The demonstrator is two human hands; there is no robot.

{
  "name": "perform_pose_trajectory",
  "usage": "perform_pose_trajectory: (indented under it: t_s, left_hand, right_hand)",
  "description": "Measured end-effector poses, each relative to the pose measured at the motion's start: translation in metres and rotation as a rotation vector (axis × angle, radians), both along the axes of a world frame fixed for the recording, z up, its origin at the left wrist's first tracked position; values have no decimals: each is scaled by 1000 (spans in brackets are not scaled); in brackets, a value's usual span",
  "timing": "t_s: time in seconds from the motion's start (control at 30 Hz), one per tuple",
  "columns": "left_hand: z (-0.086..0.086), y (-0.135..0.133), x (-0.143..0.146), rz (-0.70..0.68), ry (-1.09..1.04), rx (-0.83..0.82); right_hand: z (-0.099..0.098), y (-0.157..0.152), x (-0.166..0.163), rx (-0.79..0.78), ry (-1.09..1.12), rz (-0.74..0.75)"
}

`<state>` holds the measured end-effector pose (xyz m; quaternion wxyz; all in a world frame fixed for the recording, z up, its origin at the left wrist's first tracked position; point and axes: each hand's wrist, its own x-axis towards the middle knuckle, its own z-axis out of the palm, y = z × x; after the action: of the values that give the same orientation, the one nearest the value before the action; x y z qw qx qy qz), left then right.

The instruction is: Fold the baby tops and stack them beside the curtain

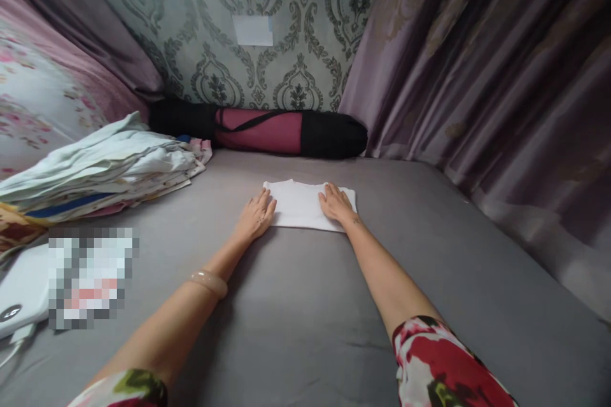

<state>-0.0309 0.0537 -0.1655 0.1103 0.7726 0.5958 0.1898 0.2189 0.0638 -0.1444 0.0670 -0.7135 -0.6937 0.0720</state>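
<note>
Head view: folded white cloth (301, 205) flat on bed (305, 305), long axis left-right; hands spread, left hand (256, 216) and right hand (337, 205) pressing ends.

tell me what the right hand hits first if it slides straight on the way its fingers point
Probably the maroon-and-black roll bag ahead. The right hand lies flat on the folded white cloth, with only grey sheet between.

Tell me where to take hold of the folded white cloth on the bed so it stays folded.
Grip its two short ends, coming in from the left and right. The folded white cloth lies flat and limp on the grey sheet, wider than deep, so one pinch would likely let it sag open. Left hand and right hand rest flat near those ends.
</note>
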Motion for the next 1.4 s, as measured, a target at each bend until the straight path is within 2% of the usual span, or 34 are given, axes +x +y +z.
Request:
perform_pose_trajectory:
  t_s: [0.17,0.37,0.43,0.5,0.6,0.7,0.83,1.0,1.2,1.4]
  left_hand:
    - [3,-2,0,54,-26,25]
    - [6,-4,0,93,-17,-2]
    - [6,-4,0,86,-6,22]
    - [5,-4,-1,83,-1,48]
    - [3,-2,-2,80,13,57]
    - [1,0,-4,76,24,45]
    - [0,2,-5,68,4,61]
    - [-2,6,-8,112,-150,59]
    - [-6,14,-9,248,-454,65]
    - [-9,15,-9,215,-473,112]
  right_hand:
    - [-3,4,-13,80,-26,-10]
    - [-2,5,-23,40,-54,-31]
    - [2,6,-38,84,-61,14]
    - [5,9,-59,111,-48,125]
    - [5,15,-88,86,-10,254]
    - [-1,23,-101,70,7,246]
    - [-7,31,-99,45,27,211]
    - [-1,31,-106,23,17,190]
    - [0,20,-147,87,57,266]
    - [-9,14,-159,199,118,220]
